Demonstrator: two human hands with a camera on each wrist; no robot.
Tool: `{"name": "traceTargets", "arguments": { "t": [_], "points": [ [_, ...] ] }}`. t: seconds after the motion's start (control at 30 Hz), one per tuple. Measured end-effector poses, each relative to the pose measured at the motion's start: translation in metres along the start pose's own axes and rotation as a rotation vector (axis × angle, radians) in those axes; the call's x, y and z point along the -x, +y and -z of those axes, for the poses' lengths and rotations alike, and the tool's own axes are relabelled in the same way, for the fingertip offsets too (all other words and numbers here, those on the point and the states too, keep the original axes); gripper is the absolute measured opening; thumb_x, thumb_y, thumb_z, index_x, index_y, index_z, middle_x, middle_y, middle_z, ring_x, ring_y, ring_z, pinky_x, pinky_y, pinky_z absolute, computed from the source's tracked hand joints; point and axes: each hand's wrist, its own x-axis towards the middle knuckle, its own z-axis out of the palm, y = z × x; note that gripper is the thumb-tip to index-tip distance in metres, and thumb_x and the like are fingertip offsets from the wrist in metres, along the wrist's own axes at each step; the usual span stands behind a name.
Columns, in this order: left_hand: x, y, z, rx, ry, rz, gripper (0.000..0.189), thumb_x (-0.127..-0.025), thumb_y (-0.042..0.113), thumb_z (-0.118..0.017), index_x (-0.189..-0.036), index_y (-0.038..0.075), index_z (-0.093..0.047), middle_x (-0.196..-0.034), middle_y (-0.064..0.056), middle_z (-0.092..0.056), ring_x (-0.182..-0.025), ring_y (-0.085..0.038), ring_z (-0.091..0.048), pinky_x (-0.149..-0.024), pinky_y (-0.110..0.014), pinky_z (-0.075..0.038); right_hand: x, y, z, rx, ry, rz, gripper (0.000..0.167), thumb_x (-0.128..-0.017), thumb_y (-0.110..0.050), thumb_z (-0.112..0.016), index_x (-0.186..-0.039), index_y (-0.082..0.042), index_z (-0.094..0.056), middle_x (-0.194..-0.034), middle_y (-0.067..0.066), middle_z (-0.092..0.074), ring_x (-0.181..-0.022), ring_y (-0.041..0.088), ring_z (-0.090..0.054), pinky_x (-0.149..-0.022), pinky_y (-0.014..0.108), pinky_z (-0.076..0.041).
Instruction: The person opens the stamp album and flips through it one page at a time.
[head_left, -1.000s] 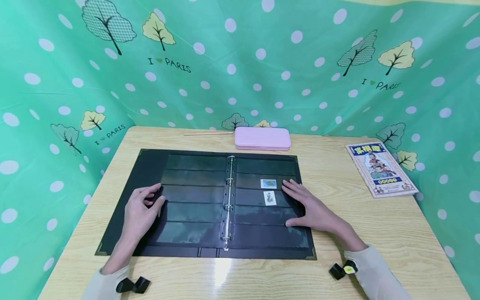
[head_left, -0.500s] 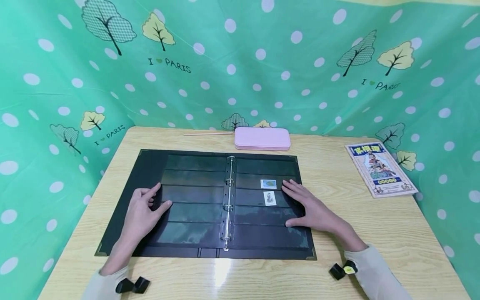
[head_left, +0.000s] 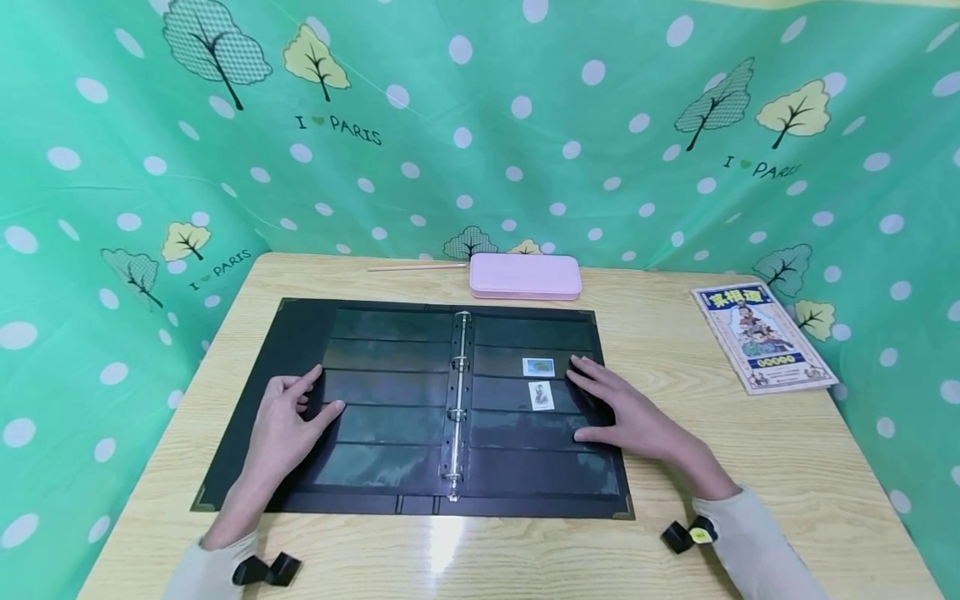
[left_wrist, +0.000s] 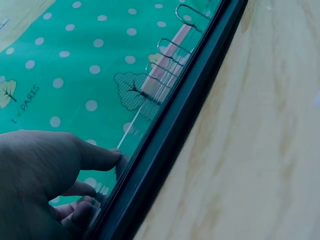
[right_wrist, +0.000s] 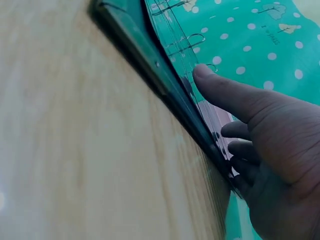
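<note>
A black ring binder with clear-strip stamp pages lies open flat on the table. Two small stamps sit in the right page's strips: a blue one and, just below it, a pale one. My left hand rests at the left page's outer edge, thumb and index finger spread apart, the other fingers loosely bent. Over the right page's outer edge lies my right hand, fingers extended beside the stamps. In the right wrist view its thumb is stretched out, holding nothing; whether it touches the page cannot be told.
Behind the binder are a pink case and a thin stick. A printed booklet lies at the table's right. Green dotted cloth hangs around the back and sides.
My left thumb has moved away from the index finger and onto the left page. My right hand has shifted very slightly right and up; the binder and stamps look unmoved.
</note>
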Motion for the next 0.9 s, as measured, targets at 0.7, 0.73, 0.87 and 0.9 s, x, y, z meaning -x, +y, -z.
{"name": "traceTargets", "arguments": {
  "t": [0.7, 0.73, 0.87, 0.9],
  "points": [
    [-0.001, 0.0, -0.001, -0.005, -0.008, 0.009, 0.07, -0.097, 0.017, -0.088, -0.155, -0.007, -0.058, -0.122, -0.029, -0.052, -0.1, -0.042, -0.063, -0.087, -0.058, -0.055, -0.034, 0.017, 0.029, 0.043, 0.018, -0.064, 0.113, -0.094, -0.048, -0.089, -0.178, -0.009, -0.023, -0.184, 0.018, -0.018, -0.17, 0.047, -0.009, -0.13, 0.074, -0.019],
    [-0.001, 0.0, -0.001, -0.006, -0.006, 0.007, 0.07, -0.097, 0.017, -0.088, -0.155, -0.008, -0.058, -0.122, -0.029, -0.052, -0.099, -0.042, -0.063, -0.087, -0.057, -0.054, -0.037, 0.018, 0.029, 0.048, 0.011, -0.067, 0.115, -0.094, -0.048, -0.089, -0.178, -0.009, -0.021, -0.184, 0.018, -0.017, -0.17, 0.046, -0.008, -0.13, 0.073, -0.018],
    [-0.001, 0.0, 0.0, -0.007, -0.001, 0.004, 0.07, -0.096, 0.016, -0.089, -0.155, -0.008, -0.058, -0.121, -0.029, -0.053, -0.098, -0.042, -0.063, -0.086, -0.057, -0.054, -0.044, 0.026, 0.031, 0.059, -0.002, -0.094, 0.119, -0.095, -0.049, -0.088, -0.18, -0.012, -0.013, -0.185, 0.017, -0.012, -0.171, 0.043, -0.006, -0.132, 0.069, -0.018],
    [0.0, 0.0, 0.0, -0.007, -0.001, 0.004, 0.07, -0.096, 0.016, -0.089, -0.155, -0.008, -0.059, -0.121, -0.029, -0.053, -0.098, -0.042, -0.063, -0.086, -0.057, -0.054, -0.045, 0.028, 0.031, 0.06, -0.005, -0.102, 0.118, -0.096, -0.049, -0.088, -0.18, -0.012, -0.012, -0.185, 0.017, -0.011, -0.171, 0.043, -0.006, -0.132, 0.069, -0.019]
  ]
}}
